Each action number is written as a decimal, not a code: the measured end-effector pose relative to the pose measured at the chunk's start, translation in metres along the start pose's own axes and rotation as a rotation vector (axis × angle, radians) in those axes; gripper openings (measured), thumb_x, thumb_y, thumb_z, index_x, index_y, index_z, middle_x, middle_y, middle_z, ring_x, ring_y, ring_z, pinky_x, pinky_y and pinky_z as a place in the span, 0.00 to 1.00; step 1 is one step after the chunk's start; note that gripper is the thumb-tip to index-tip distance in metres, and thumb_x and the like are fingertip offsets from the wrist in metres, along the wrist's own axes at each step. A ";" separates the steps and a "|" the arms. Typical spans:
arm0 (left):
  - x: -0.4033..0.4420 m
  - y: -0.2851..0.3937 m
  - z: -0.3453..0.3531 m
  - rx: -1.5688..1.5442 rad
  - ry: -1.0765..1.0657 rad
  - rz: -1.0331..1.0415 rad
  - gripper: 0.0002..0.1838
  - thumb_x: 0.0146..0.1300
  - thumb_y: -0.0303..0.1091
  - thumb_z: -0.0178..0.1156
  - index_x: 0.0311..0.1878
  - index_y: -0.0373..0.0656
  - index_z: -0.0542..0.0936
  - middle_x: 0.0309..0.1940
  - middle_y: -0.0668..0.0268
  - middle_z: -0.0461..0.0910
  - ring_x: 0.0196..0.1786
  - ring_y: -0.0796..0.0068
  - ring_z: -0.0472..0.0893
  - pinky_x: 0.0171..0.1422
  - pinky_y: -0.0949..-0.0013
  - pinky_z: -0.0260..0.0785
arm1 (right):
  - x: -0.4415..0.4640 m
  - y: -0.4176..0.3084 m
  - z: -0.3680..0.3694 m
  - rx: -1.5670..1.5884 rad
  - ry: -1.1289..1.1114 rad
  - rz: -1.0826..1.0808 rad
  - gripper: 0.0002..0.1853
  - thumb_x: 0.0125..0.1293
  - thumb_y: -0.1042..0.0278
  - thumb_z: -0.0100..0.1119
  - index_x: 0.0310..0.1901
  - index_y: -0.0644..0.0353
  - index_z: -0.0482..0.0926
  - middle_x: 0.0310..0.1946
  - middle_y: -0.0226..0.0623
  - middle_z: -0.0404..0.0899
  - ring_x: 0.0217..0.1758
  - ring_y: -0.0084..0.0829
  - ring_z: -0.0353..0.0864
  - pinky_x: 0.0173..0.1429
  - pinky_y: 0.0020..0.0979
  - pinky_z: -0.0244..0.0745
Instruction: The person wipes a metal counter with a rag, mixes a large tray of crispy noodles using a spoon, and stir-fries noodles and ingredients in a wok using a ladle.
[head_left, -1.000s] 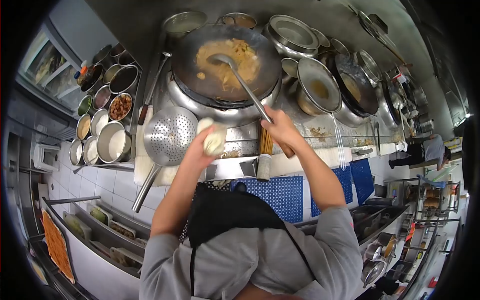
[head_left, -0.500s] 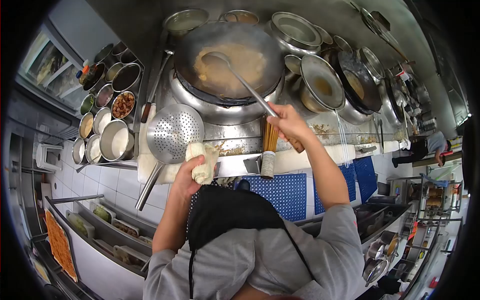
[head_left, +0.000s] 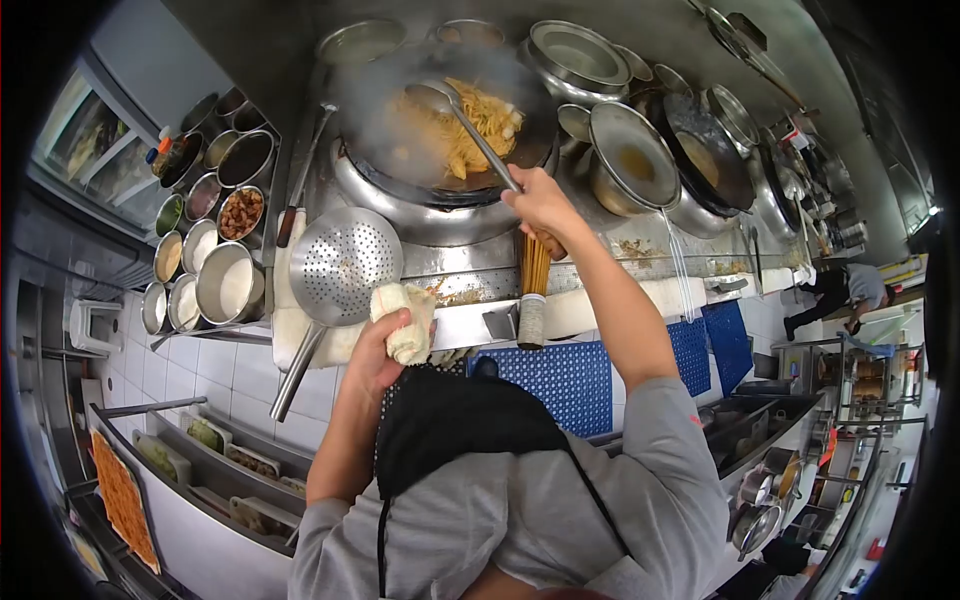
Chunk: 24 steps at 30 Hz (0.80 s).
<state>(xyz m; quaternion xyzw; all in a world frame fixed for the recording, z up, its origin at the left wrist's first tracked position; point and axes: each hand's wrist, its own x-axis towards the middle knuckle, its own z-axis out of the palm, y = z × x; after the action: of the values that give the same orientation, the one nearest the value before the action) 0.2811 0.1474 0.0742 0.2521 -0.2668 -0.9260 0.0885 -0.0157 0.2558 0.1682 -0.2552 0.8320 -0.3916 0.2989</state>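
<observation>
My right hand (head_left: 543,208) is closed round the handle of a long metal ladle (head_left: 478,138). The ladle's bowl rests among yellowish noodles (head_left: 482,122) in a large dark wok (head_left: 540,100), and steam hides the wok's left part. In my left hand (head_left: 380,345) is a folded cream cloth (head_left: 405,322), gripped with the fingers wrapped round it. Just left of the cloth, a perforated strainer (head_left: 345,265) lies on the counter edge. A bamboo brush (head_left: 533,300) stands below my right hand.
Metal containers of ingredients (head_left: 228,283) stand at the left. Pots (head_left: 632,160) and another wok (head_left: 705,165) line the stove to the right. Blue mats (head_left: 560,385) lie on the floor. A person (head_left: 862,288) bends over at the far right.
My right hand with the ladle has moved up and slightly left. Noodles now show in the wok where brownish liquid was, under thicker steam. My left hand with the cloth came down, then stayed nearly still.
</observation>
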 end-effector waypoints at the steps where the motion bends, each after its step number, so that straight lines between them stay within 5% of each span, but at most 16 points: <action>1: -0.001 0.001 0.000 -0.001 0.011 0.005 0.30 0.59 0.38 0.66 0.63 0.36 0.70 0.48 0.52 0.80 0.42 0.56 0.84 0.43 0.57 0.81 | -0.003 -0.001 0.003 0.012 -0.029 -0.007 0.25 0.68 0.74 0.57 0.67 0.61 0.70 0.15 0.30 0.68 0.12 0.24 0.69 0.15 0.31 0.64; 6: -0.008 -0.002 -0.012 -0.031 0.036 0.074 0.29 0.59 0.34 0.65 0.62 0.35 0.70 0.45 0.54 0.80 0.40 0.57 0.84 0.42 0.58 0.81 | -0.018 0.016 -0.014 -0.068 -0.093 0.047 0.29 0.68 0.72 0.58 0.71 0.58 0.67 0.17 0.37 0.74 0.13 0.27 0.73 0.17 0.33 0.68; 7: -0.009 -0.002 -0.015 -0.036 0.064 0.067 0.29 0.59 0.34 0.65 0.62 0.35 0.70 0.45 0.54 0.80 0.40 0.57 0.84 0.42 0.58 0.81 | -0.016 0.014 -0.016 -0.326 -0.021 0.011 0.30 0.68 0.70 0.58 0.72 0.58 0.66 0.21 0.43 0.78 0.14 0.29 0.75 0.19 0.35 0.70; 10: -0.011 0.003 -0.019 -0.028 0.071 0.088 0.29 0.59 0.34 0.65 0.62 0.35 0.70 0.45 0.54 0.80 0.40 0.58 0.84 0.42 0.58 0.81 | -0.022 0.019 -0.014 -0.323 0.134 -0.109 0.30 0.68 0.68 0.58 0.71 0.59 0.67 0.23 0.47 0.79 0.14 0.30 0.76 0.20 0.36 0.70; 15: -0.014 0.005 -0.019 -0.035 0.081 0.095 0.28 0.59 0.33 0.64 0.62 0.35 0.70 0.46 0.53 0.79 0.41 0.59 0.83 0.43 0.58 0.81 | -0.084 0.009 -0.054 0.037 -0.199 0.134 0.31 0.66 0.67 0.59 0.71 0.61 0.66 0.20 0.42 0.75 0.15 0.27 0.75 0.22 0.34 0.71; 18: -0.005 0.005 -0.013 -0.008 0.050 0.039 0.28 0.59 0.33 0.64 0.62 0.35 0.69 0.46 0.53 0.79 0.41 0.59 0.83 0.44 0.58 0.81 | -0.055 0.016 -0.042 -0.312 -0.044 -0.008 0.30 0.65 0.65 0.59 0.70 0.58 0.68 0.23 0.46 0.78 0.20 0.37 0.81 0.29 0.39 0.76; 19: -0.001 0.005 -0.010 -0.010 0.029 0.003 0.28 0.59 0.33 0.64 0.62 0.35 0.69 0.46 0.53 0.79 0.41 0.59 0.84 0.44 0.58 0.81 | -0.040 0.024 -0.030 -0.476 0.095 -0.080 0.29 0.65 0.65 0.59 0.69 0.56 0.69 0.29 0.50 0.82 0.32 0.50 0.84 0.42 0.45 0.78; 21: 0.001 0.008 -0.001 -0.004 -0.012 -0.004 0.28 0.59 0.32 0.65 0.62 0.34 0.69 0.45 0.53 0.79 0.41 0.59 0.84 0.43 0.58 0.81 | -0.036 0.032 -0.032 -0.422 0.136 -0.089 0.29 0.65 0.65 0.59 0.68 0.57 0.70 0.33 0.53 0.82 0.40 0.57 0.82 0.50 0.47 0.76; 24: -0.003 0.013 0.000 0.003 0.000 0.047 0.29 0.58 0.31 0.65 0.62 0.34 0.69 0.45 0.53 0.79 0.40 0.60 0.84 0.43 0.59 0.81 | -0.073 0.018 -0.053 -0.361 0.105 -0.013 0.30 0.65 0.67 0.59 0.70 0.56 0.69 0.27 0.47 0.80 0.28 0.44 0.82 0.37 0.43 0.76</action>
<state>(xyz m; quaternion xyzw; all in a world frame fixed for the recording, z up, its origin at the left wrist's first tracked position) 0.2844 0.1378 0.0824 0.2461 -0.2742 -0.9232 0.1098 -0.0054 0.3404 0.2023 -0.2892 0.9016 -0.2505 0.2020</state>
